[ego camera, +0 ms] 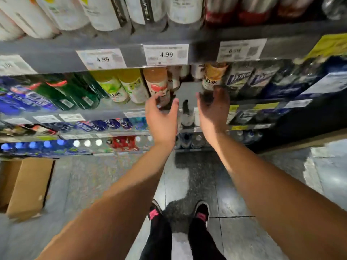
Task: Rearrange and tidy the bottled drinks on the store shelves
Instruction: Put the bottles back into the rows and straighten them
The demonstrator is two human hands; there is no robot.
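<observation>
Store aisle, grey tile floor, drinks racking ahead. Landmark = the bare gap on the mid shelf, under the 4.99 tag.

Nearest: cardboard box on floor, well left of and below the gap. Person's shoes straight below it.

Then hands. Left hand just below-left of gap, fingers spread and curled, nothing in them, tips close to the base of the peach-label bottle; contact not clear. Right hand just below-right of gap, also loose and empty, fingertips at the foot of the orange-label bottle; touching or just short, blur, can't tell.

Farther: both bottles stand upright on the shelf edge, long axis vertical (leans in frame, lens distortion), one each side of the gap. More white bottles deeper in behind the gap. Yellow-green bottles and green ones further left of gap, blue-label ones right of it.

Key relation: each bottle sits up and fwd of its own hand, palms face inward across the gap. Each hand abt equally near its bottle. Prob next: grab both low on the body, slide inward/fwd to close the gap. Risk: a low push could tip the tall bottles.
</observation>
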